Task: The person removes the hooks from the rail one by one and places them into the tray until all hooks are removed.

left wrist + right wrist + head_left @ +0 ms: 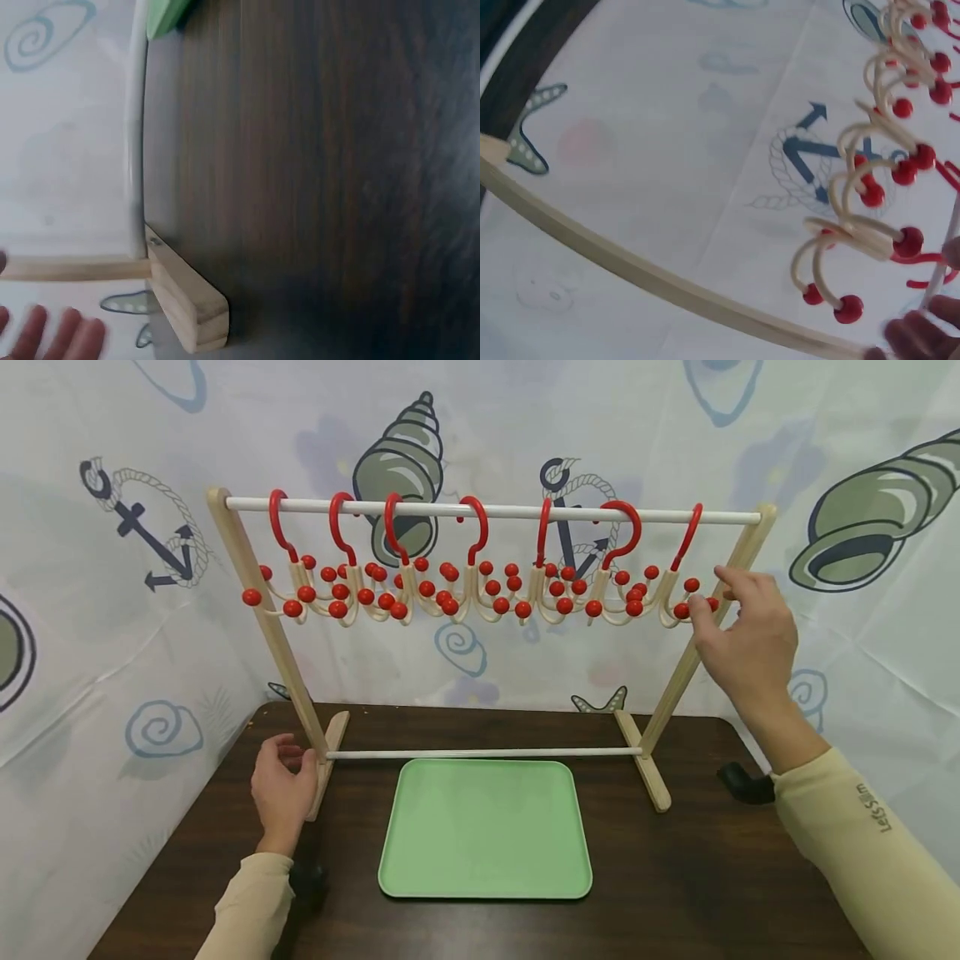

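Several multi-arm hook hangers, cream with red hooks and red ball tips, hang in a row from the white top bar of a wooden rack. My right hand is raised at the rack's right post, thumb and fingers parted beside the rightmost hanger. In the right wrist view its fingers show at the lower right corner, below the nearest red balls. Low on the left, my left hand is by the rack's left foot, fingers loosely bent around nothing.
A light green tray lies on the dark wooden table, just in front of the rack's lower white bar. A patterned cloth with shells and anchors hangs behind. A black object sits near the right sleeve.
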### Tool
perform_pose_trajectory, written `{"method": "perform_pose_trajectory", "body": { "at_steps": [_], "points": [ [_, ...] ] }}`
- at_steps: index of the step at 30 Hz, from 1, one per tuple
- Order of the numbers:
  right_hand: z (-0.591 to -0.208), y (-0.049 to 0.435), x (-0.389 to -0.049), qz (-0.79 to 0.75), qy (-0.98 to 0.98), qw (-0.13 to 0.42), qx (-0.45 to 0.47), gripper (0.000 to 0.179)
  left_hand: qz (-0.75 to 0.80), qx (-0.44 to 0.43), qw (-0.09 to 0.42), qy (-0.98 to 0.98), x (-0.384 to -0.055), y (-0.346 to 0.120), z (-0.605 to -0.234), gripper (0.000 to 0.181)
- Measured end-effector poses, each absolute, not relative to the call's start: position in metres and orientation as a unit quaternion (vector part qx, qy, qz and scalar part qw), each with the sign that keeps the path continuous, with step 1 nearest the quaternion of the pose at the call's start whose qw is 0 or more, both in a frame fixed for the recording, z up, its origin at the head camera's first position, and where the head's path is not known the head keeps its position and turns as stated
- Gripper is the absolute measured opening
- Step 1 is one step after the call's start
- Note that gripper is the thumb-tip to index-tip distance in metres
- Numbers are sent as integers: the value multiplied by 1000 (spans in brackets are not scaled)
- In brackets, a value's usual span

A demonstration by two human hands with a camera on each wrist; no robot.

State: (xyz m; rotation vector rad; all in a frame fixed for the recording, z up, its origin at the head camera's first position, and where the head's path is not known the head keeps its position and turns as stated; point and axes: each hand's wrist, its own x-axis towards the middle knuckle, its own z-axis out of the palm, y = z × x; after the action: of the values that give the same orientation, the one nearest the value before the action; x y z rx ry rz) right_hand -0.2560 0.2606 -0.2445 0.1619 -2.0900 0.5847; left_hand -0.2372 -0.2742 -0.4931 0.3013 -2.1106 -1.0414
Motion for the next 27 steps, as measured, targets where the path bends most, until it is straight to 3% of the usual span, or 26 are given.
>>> {"method": "perform_pose_trajectory", "body": {
  "at_steps": [4,9,20,27],
  "points": [
    [-234,264,-265,239,-887,395,27,49,-409,122,286,-858,-245,-281,-500,53],
    [-227,263,-278,243,-920,307,5,55,-406,114,225,-878,-255,-282,-502,54],
    [-215,260,-294,219,-944,247,19,52,-372,135,275,-876,-273,-284,-511,31],
    [-212,259,-302,211,-952,221,6,52,-355,145,293,-876,-280,-289,-516,30]
  ]
}}
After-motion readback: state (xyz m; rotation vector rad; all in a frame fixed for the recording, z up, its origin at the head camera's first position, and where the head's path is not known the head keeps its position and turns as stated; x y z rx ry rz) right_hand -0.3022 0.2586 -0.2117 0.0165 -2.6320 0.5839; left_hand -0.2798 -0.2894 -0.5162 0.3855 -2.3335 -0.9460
